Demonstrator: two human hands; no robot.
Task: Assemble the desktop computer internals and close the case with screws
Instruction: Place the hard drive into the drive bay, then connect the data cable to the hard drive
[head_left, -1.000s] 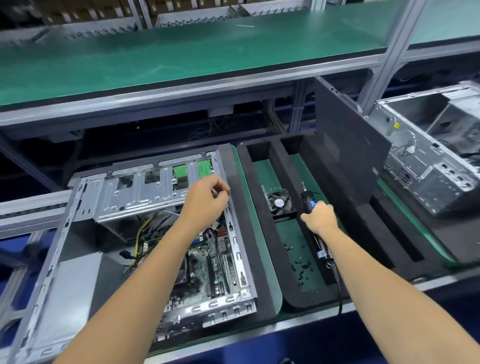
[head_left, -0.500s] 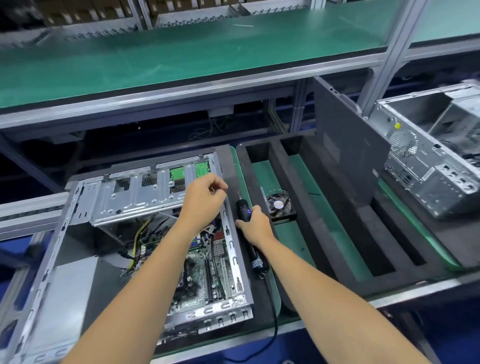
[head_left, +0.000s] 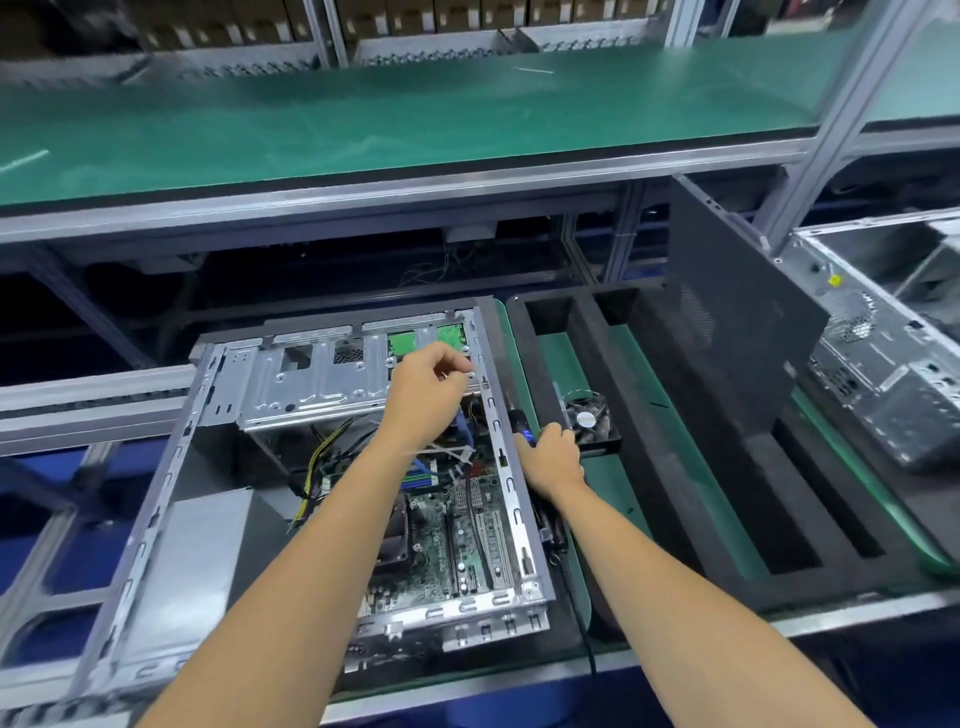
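One open silver steel computer case (head_left: 332, 467) lies on its side at the 7 o'clock part of the view, open face up, its long axis running from 7 o'clock to 1 o'clock. One green motherboard (head_left: 457, 530) sits inside it; one silver drive cage (head_left: 322, 384) spans its far end. The left hand (head_left: 423, 395) hovers over the cage's right end, fingers curled, fingertips pinched together; what they pinch is too small to tell. The right hand (head_left: 548, 460) grips one black electric screwdriver (head_left: 522, 428) just beside the case's right wall, pointing toward 11 o'clock. One black cooling fan (head_left: 589, 418) lies in the black foam tray (head_left: 649, 441). One dark grey side panel (head_left: 737, 317) stands tilted at 2 o'clock. A second silver case (head_left: 883, 364) sits at 3 o'clock.
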